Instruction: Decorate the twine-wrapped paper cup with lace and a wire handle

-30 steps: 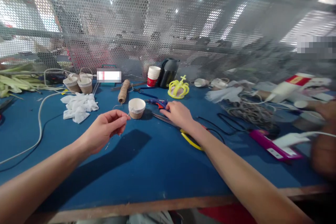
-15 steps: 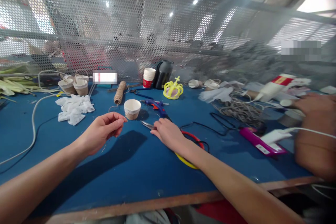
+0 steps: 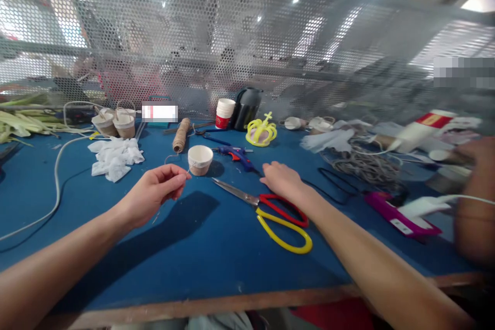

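Observation:
Between the thumb and fingers of my left hand [image 3: 164,185] a thin piece of twine is pinched, its loose end hanging below. Just beyond the fingertips stands a small paper cup [image 3: 200,164] wrapped in brown material at its base. My right hand [image 3: 282,179] is palm down with loosely bent fingers, holding nothing that I can see. It is by the cord end of a blue hot glue gun [image 3: 240,157]. Scissors [image 3: 253,201] with one red and one yellow handle lie partly open on the table, nearer to me than that hand.
A twine spool [image 3: 181,136], white cloth [image 3: 116,157], stacked paper cups [image 3: 224,113], a black jug [image 3: 247,108] and a yellow crown-shaped piece [image 3: 261,131] stand or lie around. At right are a purple power strip [image 3: 402,216], a tangled cord [image 3: 367,165] and another person's arm [image 3: 475,206].
My right hand has moved right and away from over the scissors, which now show in full on the table. My left hand keeps its pinch on the twine.

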Motion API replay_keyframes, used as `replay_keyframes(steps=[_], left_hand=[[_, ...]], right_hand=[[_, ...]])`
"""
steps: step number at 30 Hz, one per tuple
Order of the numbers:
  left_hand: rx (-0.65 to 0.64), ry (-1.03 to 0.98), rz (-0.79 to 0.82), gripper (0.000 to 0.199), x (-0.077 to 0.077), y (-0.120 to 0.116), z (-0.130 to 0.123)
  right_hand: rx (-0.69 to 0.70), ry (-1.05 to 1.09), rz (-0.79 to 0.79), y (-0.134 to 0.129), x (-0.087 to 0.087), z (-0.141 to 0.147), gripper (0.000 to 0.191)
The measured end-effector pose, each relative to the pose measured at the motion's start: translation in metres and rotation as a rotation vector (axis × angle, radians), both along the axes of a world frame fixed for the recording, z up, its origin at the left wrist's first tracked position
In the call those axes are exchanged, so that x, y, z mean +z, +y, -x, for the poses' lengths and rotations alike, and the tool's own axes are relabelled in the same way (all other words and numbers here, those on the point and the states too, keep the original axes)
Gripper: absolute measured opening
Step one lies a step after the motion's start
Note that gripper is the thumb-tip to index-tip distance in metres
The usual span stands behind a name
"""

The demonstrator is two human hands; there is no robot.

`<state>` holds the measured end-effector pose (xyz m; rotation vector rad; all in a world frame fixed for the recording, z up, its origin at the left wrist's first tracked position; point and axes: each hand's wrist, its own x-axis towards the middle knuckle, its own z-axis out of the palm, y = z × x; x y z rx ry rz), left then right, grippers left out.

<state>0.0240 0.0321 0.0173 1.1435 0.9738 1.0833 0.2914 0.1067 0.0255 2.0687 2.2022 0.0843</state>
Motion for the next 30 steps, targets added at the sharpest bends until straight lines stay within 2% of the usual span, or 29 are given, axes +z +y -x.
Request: replay_keyframes(steps=[3, 4, 6, 8, 11, 14, 19, 21, 24, 26, 28, 30], left_hand=[[0.048, -0.012, -0.020, 0.018, 0.000, 0.001, -0.004], [0.062, -0.018, -0.026, 0.017, 0.000, 0.001, -0.005], [0.089, -0.042, -0.047, 0.015, 0.001, 0.000, -0.008], [0.101, -0.080, -0.092, 0.014, 0.003, 0.000, -0.009], [0.093, -0.111, -0.154, 0.012, 0.007, 0.000, -0.009], [0.068, -0.126, -0.166, 0.012, 0.011, -0.001, -0.010], [0.002, -0.107, -0.194, 0.015, 0.015, 0.007, -0.004], [-0.040, 0.065, -0.257, 0.017, 0.011, 0.014, 0.007], [-0.209, 0.603, -0.463, 0.018, -0.004, 0.027, 0.027], [-0.304, 0.848, -0.586, 0.016, -0.016, 0.033, 0.036], [-0.288, 0.964, -0.624, 0.007, -0.026, 0.037, 0.039], [-0.249, 0.992, -0.632, 0.009, -0.032, 0.038, 0.038]], right_hand=[[0.150, 0.157, -0.052, -0.023, 0.015, 0.025, 0.022], [0.252, 0.419, -0.026, -0.032, 0.019, 0.037, 0.025], [0.412, 0.909, 0.175, -0.050, 0.023, 0.063, 0.027], [0.452, 1.232, 0.361, -0.063, 0.021, 0.087, 0.025], [0.419, 1.512, 0.401, -0.067, 0.015, 0.108, 0.021], [0.419, 1.622, 0.395, -0.063, 0.009, 0.116, 0.018], [0.452, 1.639, 0.305, -0.060, 0.010, 0.116, 0.014], [0.441, 1.622, 0.295, -0.060, 0.012, 0.113, 0.012], [0.401, 1.611, 0.285, -0.059, 0.011, 0.106, 0.011], [0.388, 1.604, 0.281, -0.058, 0.009, 0.101, 0.012], [0.387, 1.601, 0.286, -0.059, 0.006, 0.098, 0.014], [0.389, 1.597, 0.296, -0.060, 0.003, 0.097, 0.014]])
